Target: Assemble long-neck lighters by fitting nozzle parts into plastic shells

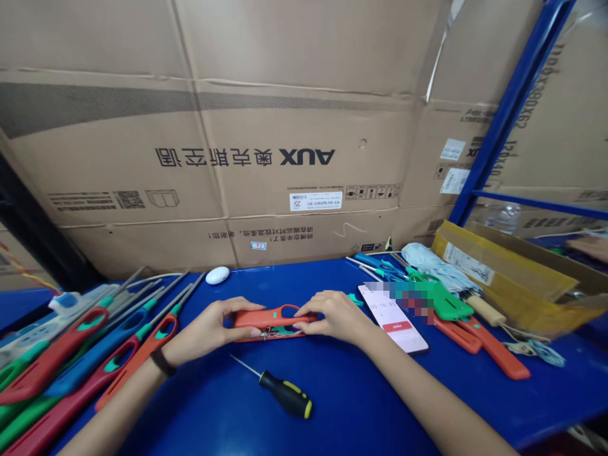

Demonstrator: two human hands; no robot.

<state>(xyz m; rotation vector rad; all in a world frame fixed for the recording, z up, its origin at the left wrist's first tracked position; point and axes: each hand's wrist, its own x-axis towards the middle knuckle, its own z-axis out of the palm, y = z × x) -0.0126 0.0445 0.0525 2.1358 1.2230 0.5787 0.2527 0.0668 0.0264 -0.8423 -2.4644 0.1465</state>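
An orange utility lighter casing (259,316) lies crosswise above the blue tabletop. Its two halves are parted along the near side, with metal and turquoise inner parts showing in the gap. My left hand (216,329) grips the left end, thumb on the near side and fingers over the top. At the right end, by the trigger loop, my right hand (327,316) pinches the casing between thumb and fingers. A black-and-yellow screwdriver (287,392) rests on the table nearer to me, its shaft pointing up and left, touched by neither hand.
Several assembled long lighters (80,348) are piled at left beside a white power strip (28,329). A white oval case (217,275) lies behind. At right are a phone (394,323) with a timer, loose orange casing pieces (494,348) and a yellow-taped box (503,266). Cardboard (237,126) walls the back.
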